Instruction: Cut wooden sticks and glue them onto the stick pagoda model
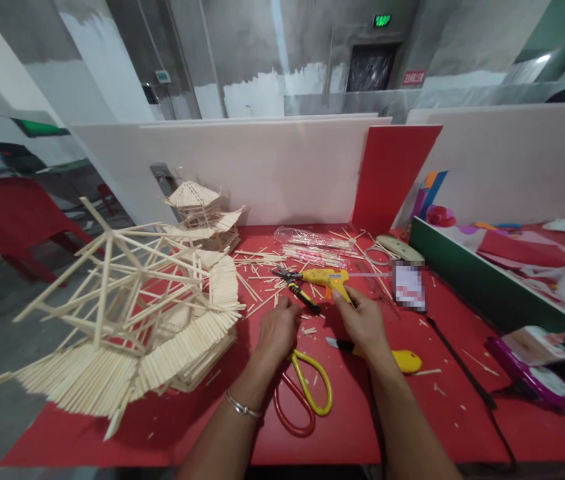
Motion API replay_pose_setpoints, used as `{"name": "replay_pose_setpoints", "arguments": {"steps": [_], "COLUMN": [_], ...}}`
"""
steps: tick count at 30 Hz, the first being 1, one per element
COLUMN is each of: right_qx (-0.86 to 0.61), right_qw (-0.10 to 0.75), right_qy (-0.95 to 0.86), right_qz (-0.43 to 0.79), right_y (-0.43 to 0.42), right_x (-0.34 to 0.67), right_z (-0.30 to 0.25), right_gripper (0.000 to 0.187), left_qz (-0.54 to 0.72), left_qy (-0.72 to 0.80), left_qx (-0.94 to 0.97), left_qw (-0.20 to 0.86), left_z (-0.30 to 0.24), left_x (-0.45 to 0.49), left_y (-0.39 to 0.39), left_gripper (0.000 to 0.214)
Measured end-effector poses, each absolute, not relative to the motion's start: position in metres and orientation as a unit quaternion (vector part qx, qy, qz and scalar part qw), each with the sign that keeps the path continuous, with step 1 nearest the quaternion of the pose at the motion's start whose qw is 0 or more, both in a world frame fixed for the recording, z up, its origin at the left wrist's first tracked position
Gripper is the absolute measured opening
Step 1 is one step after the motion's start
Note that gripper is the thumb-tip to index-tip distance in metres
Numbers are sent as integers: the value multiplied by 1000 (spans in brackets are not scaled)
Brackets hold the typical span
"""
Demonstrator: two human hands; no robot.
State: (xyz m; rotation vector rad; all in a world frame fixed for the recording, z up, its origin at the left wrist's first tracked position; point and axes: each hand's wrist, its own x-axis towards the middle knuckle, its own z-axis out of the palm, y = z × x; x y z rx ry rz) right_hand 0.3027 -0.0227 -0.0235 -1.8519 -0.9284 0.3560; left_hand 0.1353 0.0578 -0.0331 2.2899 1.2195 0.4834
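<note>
My right hand [362,323] has its fingers [338,295] half curled, tips against the handle of the glue gun [326,276]; I cannot tell whether they grip it. The gun is yellow and lies just beyond my fingertips. My left hand [277,330] curls loosely beside the black-and-yellow cutters [301,295], hold unclear. Scissors [307,393] lie under my left wrist on the red tabletop [412,427].

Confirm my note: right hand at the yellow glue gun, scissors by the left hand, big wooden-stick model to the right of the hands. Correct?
Not quite. The head view shows the big wooden-stick model to the left of the hands, not the right. The rest holds: the right hand is at the yellow glue gun and the scissors lie by the left hand.
</note>
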Motion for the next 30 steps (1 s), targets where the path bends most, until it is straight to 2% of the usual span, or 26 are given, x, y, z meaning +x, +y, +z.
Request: {"name": "replay_pose_setpoints", "arguments": {"steps": [7, 14, 19, 23, 30], "right_qx": [-766, -770, -767, -771, -790], "right_qw": [488, 435, 389, 353, 309], "right_qy": [-394, -436, -473, -491, -497], "right_qz": [143, 167, 192, 200, 186], "right_y": [-20, -12, -7, 0, 6], "right_x": [305, 303, 303, 304, 300], "right_z": [-30, -46, -50, -48, -43], "right_gripper": [57, 46, 36, 34, 35], "left_qz": [247, 360, 365, 370, 375], "left_qy": [438, 461, 476, 463, 448], "left_qx": [817, 715, 637, 595, 574], "left_qw": [284, 383, 484, 543, 573], "left_z": [-31, -14, -23, -31, -35], "left_x": [125, 94, 84, 85, 83], "left_y": [57, 37, 30, 31, 31], "left_gripper": [15, 24, 31, 33, 33]}}
